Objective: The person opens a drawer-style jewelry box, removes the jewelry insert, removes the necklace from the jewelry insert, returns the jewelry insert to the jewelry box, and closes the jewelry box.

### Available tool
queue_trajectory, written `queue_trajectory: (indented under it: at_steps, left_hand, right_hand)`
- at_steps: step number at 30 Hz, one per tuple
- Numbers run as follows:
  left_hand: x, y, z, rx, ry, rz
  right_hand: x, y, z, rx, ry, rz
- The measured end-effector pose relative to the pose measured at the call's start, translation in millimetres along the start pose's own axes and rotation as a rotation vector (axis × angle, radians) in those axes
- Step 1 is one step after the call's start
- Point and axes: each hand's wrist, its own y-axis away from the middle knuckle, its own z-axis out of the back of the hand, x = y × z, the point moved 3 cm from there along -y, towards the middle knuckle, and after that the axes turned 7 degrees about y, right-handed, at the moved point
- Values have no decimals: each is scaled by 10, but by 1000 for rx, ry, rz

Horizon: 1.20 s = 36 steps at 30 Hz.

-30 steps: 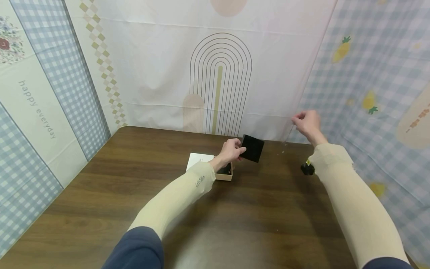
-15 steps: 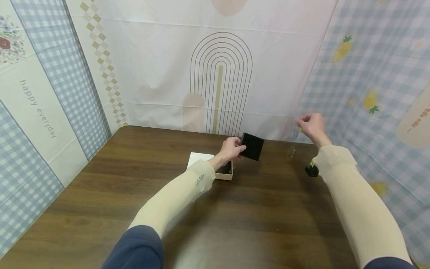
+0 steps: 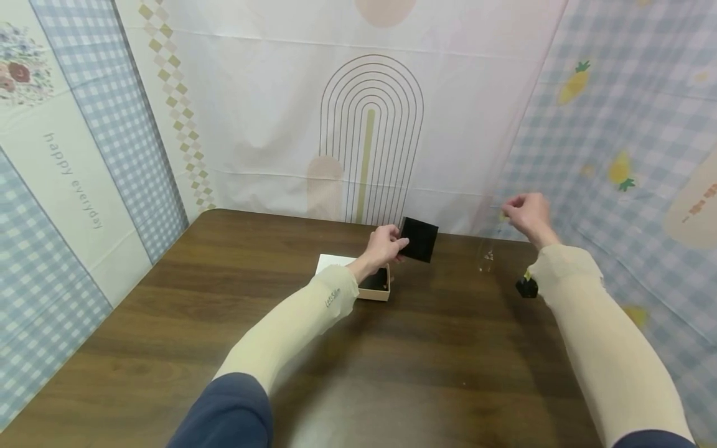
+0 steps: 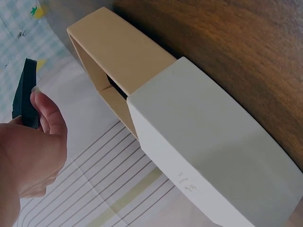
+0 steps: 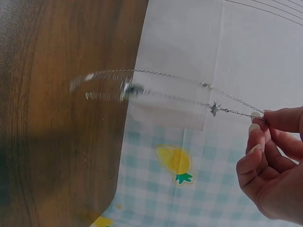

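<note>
My left hand [image 3: 383,244] pinches a thin black square pad [image 3: 420,239] by its left edge, above the far part of the table. The left wrist view shows the pad edge-on between thumb and fingers. Below this hand sits a small slide-out box, with a tan tray [image 4: 118,47] drawn partly out of its white sleeve [image 4: 213,123]. Dark lining shows in the tray. Farther right, my right hand [image 3: 529,214] pinches a silver chain bracelet [image 5: 214,109] between thumb and fingertips. It dangles in a loop with small charms, its lower end blurred.
A brown wooden table [image 3: 392,373] spreads under both arms. Behind it hangs a pale printed cloth [image 3: 269,124], and checked cloth [image 3: 594,143] closes off the right side. A small black object [image 3: 526,287] shows at the right wrist.
My right hand has shifted slightly right and down, and the bracelet's hanging loop has become clearer below it. The left hand and black pad have risen slightly; the box stays in place.
</note>
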Motion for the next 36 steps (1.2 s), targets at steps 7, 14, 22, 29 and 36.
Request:
queue_trajectory:
  at_steps: [7, 14, 22, 29, 36]
  left_hand:
    - [-34, 2, -7, 5, 4, -8]
    - [-71, -9, 17, -4, -5, -24]
    - [-47, -14, 11, -1, 10, -20]
    - [-42, -14, 16, -9, 24, -16]
    - [-34, -23, -3, -10, 25, -10]
  right_hand:
    - [19, 3, 17, 29, 3, -6]
    - [4, -8, 61, 42, -3, -18]
    - [10, 16, 55, 41, 17, 5]
    - [-14, 25, 38, 30, 30, 20]
    - [-51, 19, 8, 32, 32, 27]
